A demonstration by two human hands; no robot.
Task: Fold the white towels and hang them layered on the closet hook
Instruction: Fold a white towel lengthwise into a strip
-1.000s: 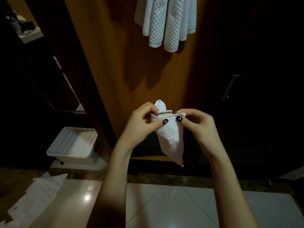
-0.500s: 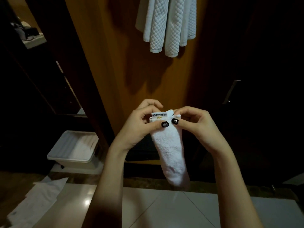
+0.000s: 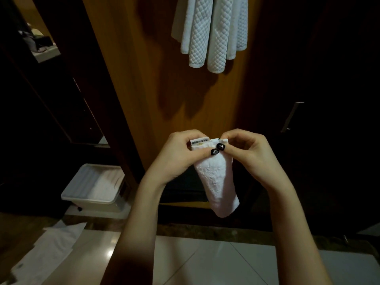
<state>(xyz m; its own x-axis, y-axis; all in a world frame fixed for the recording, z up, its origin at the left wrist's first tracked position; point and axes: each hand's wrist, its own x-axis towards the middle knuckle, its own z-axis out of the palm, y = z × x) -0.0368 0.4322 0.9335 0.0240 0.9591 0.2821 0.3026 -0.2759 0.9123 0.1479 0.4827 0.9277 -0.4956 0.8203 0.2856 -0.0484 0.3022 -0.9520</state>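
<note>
The towel (image 3: 216,177) hangs in the air in front of the person's chest, folded into a narrow strip that tapers to a rounded end below. Both hands hold it by its top edge. The left hand (image 3: 181,157) pinches the corner that bears the label (image 3: 200,141), with the thumb pressed on the front and the other fingers (image 3: 186,134) curled behind. The right hand (image 3: 246,153) pinches the other corner the same way, and the two thumb tips are almost touching.

The step in hand looks like the last squaring of the fold before hanging. To do it well, the top edges should be lined up flush under both thumbs, with the label tucked inward. The pinch should stay firm so the layers do not slide apart. The strip should hang straight and untwisted before it goes up.

Above, hung towels (image 3: 209,33) with a quilted weave already drape down the wooden panel (image 3: 144,89). The hook is out of view over the top edge. This one is best laid over them with its fold centred, so the layers show evenly.

Lower left, a pale box (image 3: 92,190) with white fabric in it stands on the floor (image 3: 226,264). A white cloth (image 3: 47,249) lies nearer the person. A metal handle (image 3: 291,117) shows on the dark door to the right.
</note>
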